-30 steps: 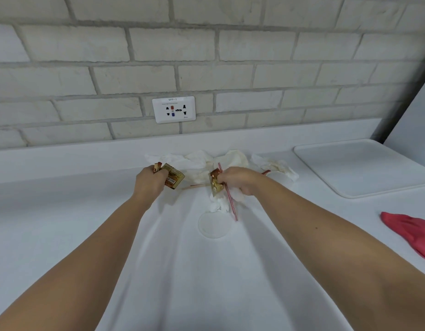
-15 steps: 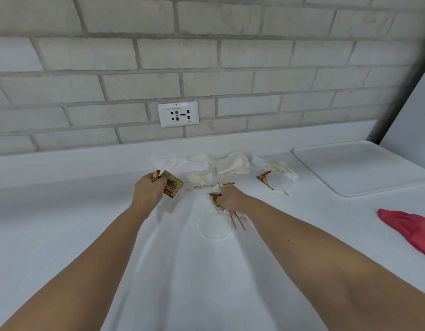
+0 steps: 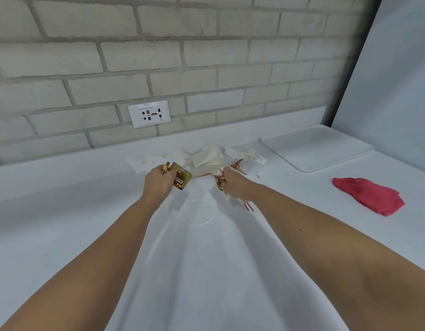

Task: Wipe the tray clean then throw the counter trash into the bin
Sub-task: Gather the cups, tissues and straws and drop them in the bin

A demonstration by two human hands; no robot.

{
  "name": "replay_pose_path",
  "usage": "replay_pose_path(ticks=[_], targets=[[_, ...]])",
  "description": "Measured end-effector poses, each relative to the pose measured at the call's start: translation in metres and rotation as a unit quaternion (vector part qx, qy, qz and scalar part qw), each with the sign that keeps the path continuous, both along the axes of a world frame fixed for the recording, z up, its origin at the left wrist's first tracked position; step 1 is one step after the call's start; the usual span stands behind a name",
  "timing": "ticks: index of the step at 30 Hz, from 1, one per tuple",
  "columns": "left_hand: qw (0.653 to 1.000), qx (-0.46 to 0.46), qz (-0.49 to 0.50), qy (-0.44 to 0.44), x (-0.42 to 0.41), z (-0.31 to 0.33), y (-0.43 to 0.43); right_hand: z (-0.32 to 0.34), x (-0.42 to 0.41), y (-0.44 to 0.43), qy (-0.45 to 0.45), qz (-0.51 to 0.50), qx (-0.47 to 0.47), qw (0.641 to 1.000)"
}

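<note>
Both gripping trash (image 3: 182, 179), left hand (image 3: 159, 183), right hand (image 3: 233, 185)

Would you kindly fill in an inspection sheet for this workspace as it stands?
Surface: white counter, no stains visible.
Job's things: white tray at far right, nothing on it; red cloth nearer; bin not in view.
Clutter: crumpled napkins and paper cup on its side by the wall; clear lid between the forearms.
Grips: left hand holds gold packet; right hand holds straws.
Cables: nothing seen.
Surroundings: brick wall, wall socket.
</note>
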State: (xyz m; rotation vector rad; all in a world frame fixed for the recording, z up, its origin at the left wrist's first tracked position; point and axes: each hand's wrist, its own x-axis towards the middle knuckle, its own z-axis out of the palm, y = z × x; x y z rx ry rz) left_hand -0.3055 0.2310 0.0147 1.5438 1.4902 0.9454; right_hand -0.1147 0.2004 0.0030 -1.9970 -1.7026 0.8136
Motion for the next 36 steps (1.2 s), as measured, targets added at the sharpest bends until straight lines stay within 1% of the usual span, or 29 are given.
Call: replay_pose_path(ticks=[5, 11, 16, 22, 25, 29, 31, 33, 36], targets=[[0.999, -0.009, -0.044, 0.004, 0.030, -0.002, -0.015, 0.009, 0.023, -0.034, 0.075, -0.048, -0.026, 0.996], [0.993, -0.005, -0.121, -0.006, 0.092, 0.001, -0.047, 0.020, 0.078, -0.081, 0.143, -0.114, -0.023, 0.983], [0.984, -0.006, -0.178, 0.002, 0.155, 0.002, -0.083, 0.032, 0.127, -0.138, 0.131, -0.163, -0.010, 0.978], [0.963, 0.002, -0.268, 0.008, 0.250, -0.001, -0.160, 0.028, 0.202, -0.229, 0.133, -0.249, 0.018, 0.959], [0.950, 0.004, -0.313, 0.015, 0.293, -0.008, -0.202, 0.015, 0.237, -0.277, 0.148, -0.300, 0.024, 0.942], [0.932, 0.021, -0.358, 0.040, 0.339, -0.027, -0.263, -0.020, 0.280, -0.340, 0.207, -0.398, 0.043, 0.893], [0.920, 0.043, -0.383, 0.071, 0.354, -0.042, -0.290, -0.047, 0.295, -0.363, 0.208, -0.434, 0.027, 0.876], [0.906, 0.058, -0.407, 0.102, 0.366, -0.060, -0.311, -0.075, 0.305, -0.379, 0.190, -0.451, -0.019, 0.872], [0.892, 0.059, -0.419, 0.158, 0.374, -0.094, -0.333, -0.121, 0.314, -0.391, 0.155, -0.441, -0.082, 0.880]])
